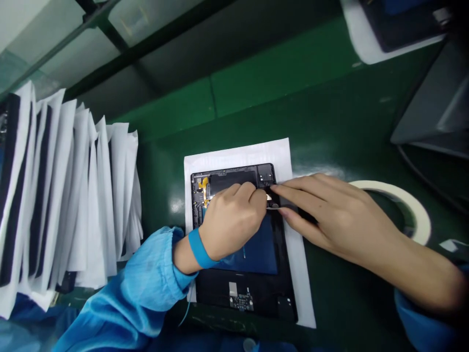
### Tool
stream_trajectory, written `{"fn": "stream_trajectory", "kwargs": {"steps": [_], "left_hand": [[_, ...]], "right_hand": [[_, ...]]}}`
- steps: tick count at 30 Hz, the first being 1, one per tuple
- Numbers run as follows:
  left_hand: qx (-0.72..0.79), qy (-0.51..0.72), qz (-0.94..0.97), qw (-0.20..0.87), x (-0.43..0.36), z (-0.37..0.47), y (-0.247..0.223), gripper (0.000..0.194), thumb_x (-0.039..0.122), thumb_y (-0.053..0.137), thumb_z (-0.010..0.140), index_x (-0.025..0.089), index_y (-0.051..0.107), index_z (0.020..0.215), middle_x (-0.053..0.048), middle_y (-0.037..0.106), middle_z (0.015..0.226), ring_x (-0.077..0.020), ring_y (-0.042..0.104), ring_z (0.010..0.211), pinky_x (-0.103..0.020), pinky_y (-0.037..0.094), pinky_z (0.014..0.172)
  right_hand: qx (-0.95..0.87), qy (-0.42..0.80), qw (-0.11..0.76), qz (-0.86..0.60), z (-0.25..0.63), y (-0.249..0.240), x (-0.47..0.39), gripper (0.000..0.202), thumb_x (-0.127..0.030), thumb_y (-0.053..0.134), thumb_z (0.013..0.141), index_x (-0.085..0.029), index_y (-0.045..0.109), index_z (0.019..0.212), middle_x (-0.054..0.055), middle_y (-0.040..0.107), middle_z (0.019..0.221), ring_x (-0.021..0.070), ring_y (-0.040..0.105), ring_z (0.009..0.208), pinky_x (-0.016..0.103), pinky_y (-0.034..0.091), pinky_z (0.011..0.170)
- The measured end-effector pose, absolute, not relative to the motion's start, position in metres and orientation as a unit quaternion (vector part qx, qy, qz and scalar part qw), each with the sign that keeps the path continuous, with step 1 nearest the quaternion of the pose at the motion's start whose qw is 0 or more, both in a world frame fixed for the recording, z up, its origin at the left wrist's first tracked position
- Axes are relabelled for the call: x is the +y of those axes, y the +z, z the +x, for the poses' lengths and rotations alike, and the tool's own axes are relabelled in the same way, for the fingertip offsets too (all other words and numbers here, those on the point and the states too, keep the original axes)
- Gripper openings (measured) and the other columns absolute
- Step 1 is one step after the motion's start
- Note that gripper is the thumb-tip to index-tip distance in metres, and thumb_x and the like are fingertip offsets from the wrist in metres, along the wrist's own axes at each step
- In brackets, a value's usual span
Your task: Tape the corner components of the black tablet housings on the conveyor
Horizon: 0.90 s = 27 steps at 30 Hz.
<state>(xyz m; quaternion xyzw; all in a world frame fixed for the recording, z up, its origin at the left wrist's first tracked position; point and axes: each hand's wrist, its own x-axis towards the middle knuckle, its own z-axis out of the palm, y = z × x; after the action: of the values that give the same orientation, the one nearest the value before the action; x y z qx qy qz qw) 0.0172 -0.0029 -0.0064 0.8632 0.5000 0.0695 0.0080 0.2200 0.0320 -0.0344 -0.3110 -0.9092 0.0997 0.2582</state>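
The opened tablet (252, 254) lies mid-frame, its long axis running top to bottom, slightly tilted. My left hand (234, 220) is nearer, curled over it; the fingertips are hidden, so I cannot tell their grip. My right hand (326, 210) reaches its right edge, thumb and forefinger apart.

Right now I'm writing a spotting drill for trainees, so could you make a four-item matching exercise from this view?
1. Bright blue flat wristband
2. Cream-coloured ring of tape
3. Opened black rectangular device
4. Row of white sheets with dark panels

A. Lying on white rectangular paper
B. At the picture's left edge
C. Around the left hand's wrist
D. On the green tabletop, right of the paper

Pairs: 1-C, 2-D, 3-A, 4-B
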Motion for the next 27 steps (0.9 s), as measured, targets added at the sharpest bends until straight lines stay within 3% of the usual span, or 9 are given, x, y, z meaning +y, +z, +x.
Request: {"fn": "stream_trajectory", "kwargs": {"steps": [12,27], "left_hand": [[0.473,0.114,0.873,0.032,-0.002,0.016,-0.013,0.019,0.016,0.048,0.102,0.015,0.065,0.092,-0.003,0.063,0.079,-0.0179,0.058,0.071,-0.033,0.049,0.064],[0.450,0.140,0.882,-0.013,-0.005,0.016,-0.018,0.020,0.014,0.048,0.100,0.015,0.062,0.086,-0.002,0.059,0.074,-0.0176,0.056,0.067,-0.032,0.044,0.062]], "right_hand": [[-0.915,0.107,0.247,-0.299,0.219,-0.035,0.034,0.026,-0.024,0.052,0.099,-0.011,0.064,0.117,0.011,0.068,0.107,0.0232,0.062,0.091,0.038,0.050,0.077],[-0.940,0.035,0.177,-0.288,0.214,-0.033,0.031,0.034,-0.032,0.046,0.101,-0.010,0.063,0.121,0.010,0.067,0.100,0.0228,0.056,0.083,0.038,0.044,0.071]]}}
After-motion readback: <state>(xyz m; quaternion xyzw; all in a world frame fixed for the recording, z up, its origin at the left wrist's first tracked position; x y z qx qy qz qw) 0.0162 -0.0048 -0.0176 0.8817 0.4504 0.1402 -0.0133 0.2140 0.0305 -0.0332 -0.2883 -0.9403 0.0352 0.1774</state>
